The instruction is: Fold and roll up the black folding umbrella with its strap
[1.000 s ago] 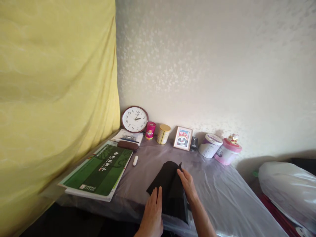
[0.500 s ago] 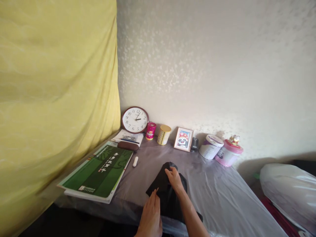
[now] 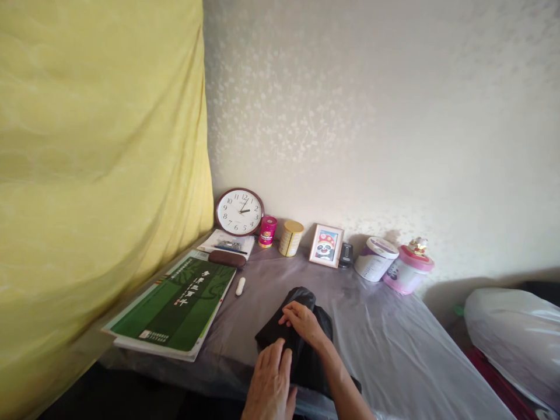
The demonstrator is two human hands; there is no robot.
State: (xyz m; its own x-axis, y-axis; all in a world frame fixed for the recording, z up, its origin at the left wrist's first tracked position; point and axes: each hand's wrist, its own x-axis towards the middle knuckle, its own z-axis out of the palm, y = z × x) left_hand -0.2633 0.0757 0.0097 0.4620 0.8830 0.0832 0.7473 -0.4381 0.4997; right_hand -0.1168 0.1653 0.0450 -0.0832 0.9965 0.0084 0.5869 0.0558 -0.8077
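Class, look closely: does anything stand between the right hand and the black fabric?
Nothing visible does: the right hand lies over the black fabric, and the left hand is to one side, not between.

Left of the fingers (image 3: 294,314), a book (image 3: 172,309) is laid; beyond them, a clock (image 3: 240,219) and frame (image 3: 326,246) are stood, and, farther right, a pink tub (image 3: 406,273) is set.

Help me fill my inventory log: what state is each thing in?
Black fabric, creased, under left hand and right hand
Wall clock, propped up, reading just past two
Green book, closed
Brown case, closed
Pink can, closed
Yellow-lidded canister, closed
Picture frame, propped up
Purple-white tub, closed
Pink-lidded tub, closed
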